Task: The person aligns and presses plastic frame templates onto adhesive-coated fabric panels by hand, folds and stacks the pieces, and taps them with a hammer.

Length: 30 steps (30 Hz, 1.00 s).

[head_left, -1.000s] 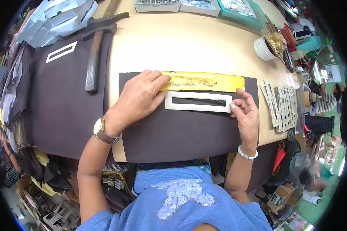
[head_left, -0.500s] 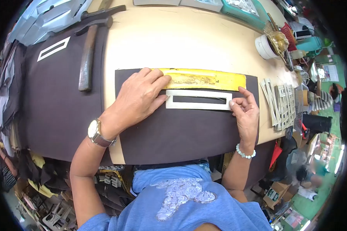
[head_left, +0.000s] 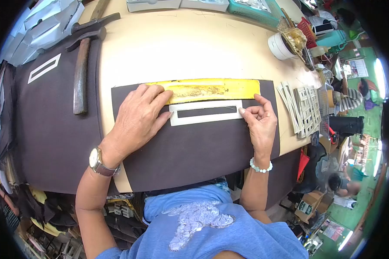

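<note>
A long yellow strip (head_left: 242, 88) with a worn brown patch lies along the far edge of a dark sheet (head_left: 194, 151). Just below it, a white rectangular frame (head_left: 206, 121) with a long slot lies flat on the sheet. My left hand (head_left: 138, 114) presses its bent fingers on the strip's left part, while its thumb touches the frame's left end. At the other end, my right hand (head_left: 261, 125) has its thumb on the frame's right edge with fingers curled. One raised fingertip of it meets the strip's right end.
To the left lie a wooden-handled hammer (head_left: 81, 77) and another white frame (head_left: 44, 68) on dark material. Several pale slotted pieces (head_left: 307, 108) are stacked at right. A white tub (head_left: 281, 46) and a teal basket (head_left: 253, 11) stand farther back.
The view has shifted, so the table and everything on it appear farther left and slightly tilted. Both hands keep nearly the same places on the strip and frame.
</note>
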Motion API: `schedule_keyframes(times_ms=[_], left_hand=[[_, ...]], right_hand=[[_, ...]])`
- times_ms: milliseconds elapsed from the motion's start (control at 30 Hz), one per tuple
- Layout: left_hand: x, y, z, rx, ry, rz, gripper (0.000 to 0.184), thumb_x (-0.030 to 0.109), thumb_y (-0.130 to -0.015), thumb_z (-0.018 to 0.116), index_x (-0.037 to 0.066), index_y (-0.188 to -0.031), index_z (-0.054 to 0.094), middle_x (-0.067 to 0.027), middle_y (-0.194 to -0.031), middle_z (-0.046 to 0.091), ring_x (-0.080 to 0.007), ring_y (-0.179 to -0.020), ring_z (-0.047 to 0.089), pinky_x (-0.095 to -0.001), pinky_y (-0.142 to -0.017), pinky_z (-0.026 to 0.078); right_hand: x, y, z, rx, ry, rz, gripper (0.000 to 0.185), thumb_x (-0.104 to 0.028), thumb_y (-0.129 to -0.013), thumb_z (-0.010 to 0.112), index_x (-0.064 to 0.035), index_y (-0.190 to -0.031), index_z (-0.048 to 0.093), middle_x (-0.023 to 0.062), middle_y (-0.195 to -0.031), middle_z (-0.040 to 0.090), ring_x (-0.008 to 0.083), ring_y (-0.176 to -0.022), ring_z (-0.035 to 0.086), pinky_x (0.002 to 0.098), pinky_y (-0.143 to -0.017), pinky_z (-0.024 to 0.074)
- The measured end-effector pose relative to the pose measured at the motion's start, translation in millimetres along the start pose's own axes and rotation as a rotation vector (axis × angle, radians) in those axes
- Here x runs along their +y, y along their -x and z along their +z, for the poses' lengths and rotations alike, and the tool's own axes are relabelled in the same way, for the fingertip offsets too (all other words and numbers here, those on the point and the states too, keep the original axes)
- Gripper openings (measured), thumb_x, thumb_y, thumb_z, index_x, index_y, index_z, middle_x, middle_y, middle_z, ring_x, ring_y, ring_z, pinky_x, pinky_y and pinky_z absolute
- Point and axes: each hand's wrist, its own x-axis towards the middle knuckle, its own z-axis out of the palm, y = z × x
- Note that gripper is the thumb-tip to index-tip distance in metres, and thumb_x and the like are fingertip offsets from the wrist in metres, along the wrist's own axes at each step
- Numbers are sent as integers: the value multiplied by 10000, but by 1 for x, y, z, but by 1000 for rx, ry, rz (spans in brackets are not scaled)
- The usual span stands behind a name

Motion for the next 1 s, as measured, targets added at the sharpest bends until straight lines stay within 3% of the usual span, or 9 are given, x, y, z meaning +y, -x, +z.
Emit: schedule_keyframes(times_ms=[500,600,700,800,900,1000], left_hand=[[0,1,-1,13,12,1,382,122,-773,678,35,-1129,574,-113,-1054,562,-280,-984,537,-379,-831,453],[0,1,-1,14,17,1,367,113,-774,673,37,-1119,575,-114,-1055,561,-284,-986,537,-382,-834,450],[1,1,-2,1,29,21,317,89,-776,660,46,-1082,589,-109,-1057,561,-285,-985,539,-388,-842,444],[3,2,2,-11,27,136,221,41,-753,638,59,-974,637,-92,-1041,573,-275,-1003,546,-399,-870,437],[4,5,7,5,-71,267,202,31,-734,626,49,-934,652,-82,-993,585,-261,-1021,547,-400,-892,439],[13,14,3,-68,-227,268,296,29,-749,583,59,-1033,663,-101,-1135,599,-271,-1127,520,-433,-969,397]], right_hand=[[-3,-1,2,34,114,-40,510,-3,-752,728,97,-1199,503,46,-682,644,58,-627,552,205,-591,447],[-4,1,4,58,113,-76,436,2,-755,723,69,-1150,551,65,-672,646,65,-612,562,208,-582,451],[-9,6,7,29,266,-165,291,-11,-776,691,7,-1057,616,63,-711,631,134,-634,590,261,-610,472],[3,12,11,82,785,-686,156,-51,-807,648,-40,-962,650,66,-783,595,228,-728,593,341,-676,479],[-3,20,9,51,932,-657,131,-85,-829,611,-59,-949,656,73,-846,568,281,-822,566,400,-741,459],[-1,14,-3,-28,673,-609,127,-79,-835,594,-58,-943,659,87,-871,590,280,-831,571,405,-751,457]])
